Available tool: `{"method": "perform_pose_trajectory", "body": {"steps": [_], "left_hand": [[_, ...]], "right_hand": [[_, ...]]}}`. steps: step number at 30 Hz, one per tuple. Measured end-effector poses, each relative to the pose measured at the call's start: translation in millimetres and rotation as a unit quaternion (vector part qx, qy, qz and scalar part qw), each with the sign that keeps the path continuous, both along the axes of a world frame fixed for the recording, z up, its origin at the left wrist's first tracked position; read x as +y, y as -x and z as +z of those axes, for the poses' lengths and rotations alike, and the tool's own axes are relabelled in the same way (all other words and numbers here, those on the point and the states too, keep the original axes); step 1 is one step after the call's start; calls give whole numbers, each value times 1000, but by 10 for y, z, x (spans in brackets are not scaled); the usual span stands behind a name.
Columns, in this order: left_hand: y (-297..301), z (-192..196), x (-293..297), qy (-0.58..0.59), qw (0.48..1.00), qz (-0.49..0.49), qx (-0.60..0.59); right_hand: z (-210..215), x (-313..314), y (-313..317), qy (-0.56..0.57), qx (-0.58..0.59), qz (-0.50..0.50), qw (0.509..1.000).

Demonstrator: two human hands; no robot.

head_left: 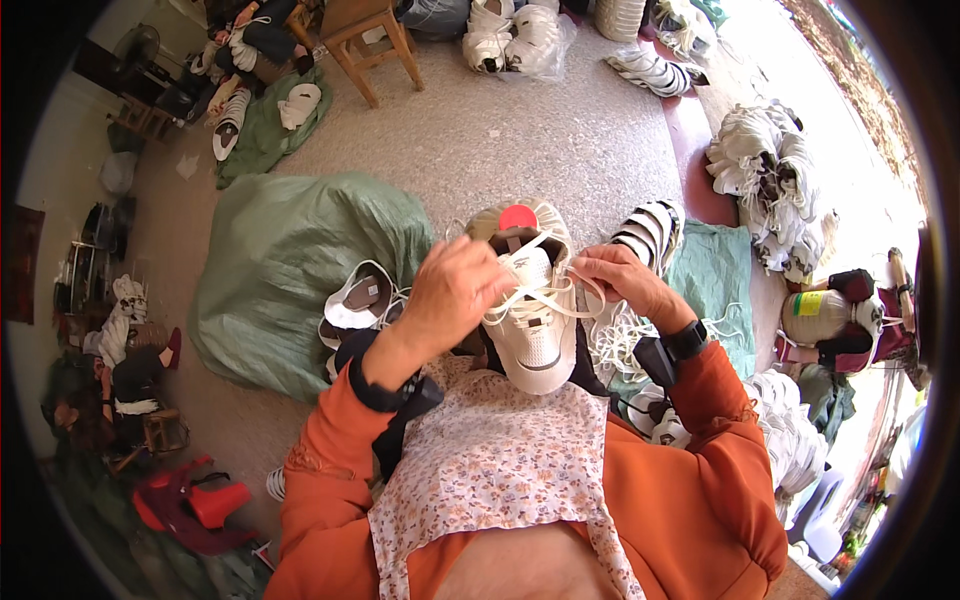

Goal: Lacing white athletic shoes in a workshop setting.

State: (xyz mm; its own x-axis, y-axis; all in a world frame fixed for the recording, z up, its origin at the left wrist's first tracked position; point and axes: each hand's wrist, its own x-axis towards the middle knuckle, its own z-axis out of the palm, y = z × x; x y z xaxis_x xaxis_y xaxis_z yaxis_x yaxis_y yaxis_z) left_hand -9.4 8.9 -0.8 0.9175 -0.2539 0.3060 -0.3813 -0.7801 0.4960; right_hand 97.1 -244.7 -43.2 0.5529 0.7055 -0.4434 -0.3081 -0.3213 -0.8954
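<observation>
A cream sneaker (532,345) sits in front of me, its toe pointing toward my lap and a round red tag (518,216) at its heel end. White shoelace (540,295) crosses over its tongue and front. My left hand (455,285) is closed over the sneaker's left side, fingers pinched at the lace; the fingertips are partly hidden. On the other side, my right hand (628,280) pinches a length of lace between thumb and forefinger, with a loop hanging below. A bundle of loose white laces (625,340) lies below my right wrist.
A large green sack (290,280) stands to my left, with a white shoe (360,300) beside it. To the right are a stack of striped shoe parts (650,235) and green cloth (715,290). Piled white shoes (765,180) lie farther right; a wooden stool (370,40) stands ahead.
</observation>
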Motion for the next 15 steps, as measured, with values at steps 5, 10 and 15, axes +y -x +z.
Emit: {"method": "perform_pose_trajectory", "body": {"steps": [5, 10, 15], "left_hand": [[-546, -249, -135, 57, 993, -107, -4], [-681, -439, -283, 116, 978, -113, 131], [-682, -405, -292, 153, 971, -104, 149]], "right_hand": [[-78, 64, 118, -77, 152, -102, 980], [-239, 87, 141, -168, 303, -109, 932], [-300, 97, 129, -187, 363, -108, 906]]}}
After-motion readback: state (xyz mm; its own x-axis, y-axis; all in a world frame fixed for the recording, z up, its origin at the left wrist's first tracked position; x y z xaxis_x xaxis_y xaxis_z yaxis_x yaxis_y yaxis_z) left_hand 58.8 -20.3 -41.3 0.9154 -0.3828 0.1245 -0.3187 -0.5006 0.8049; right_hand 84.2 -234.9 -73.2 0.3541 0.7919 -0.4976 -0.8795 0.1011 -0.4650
